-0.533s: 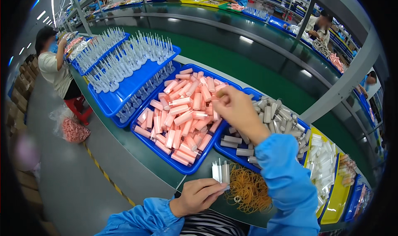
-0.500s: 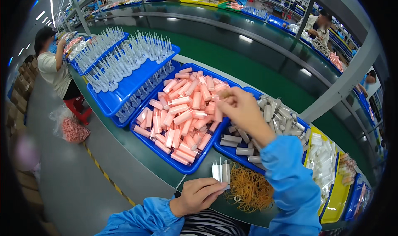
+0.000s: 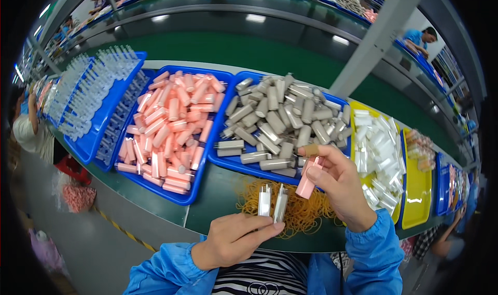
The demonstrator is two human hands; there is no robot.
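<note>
My left hand (image 3: 236,239) is closed around the lower ends of two slim tube-shaped pieces, a white one (image 3: 264,200) and a grey one (image 3: 280,204). They stand upright side by side, with thin prongs at the top. In my right hand (image 3: 337,183), a pink tube-shaped piece (image 3: 306,187) is gripped between thumb and fingers, tilted downward. A tan covering (image 3: 310,150) shows at the index fingertip. Beneath and between both hands lies a loose heap of yellow-brown rubber bands (image 3: 301,212) on the green tabletop (image 3: 218,196).
Blue trays hold pink pieces (image 3: 168,129) and grey pieces (image 3: 280,113). Farther right, a yellow tray (image 3: 397,207) carries white pieces (image 3: 378,150). Stacked blue trays (image 3: 98,144) with clear spiky parts stand left. A grey post (image 3: 378,41) rises behind; people work nearby.
My right hand has come back from the pink tray's edge toward my left hand, now with a pink piece in it. My left hand keeps its two pieces. The view has turned right.
</note>
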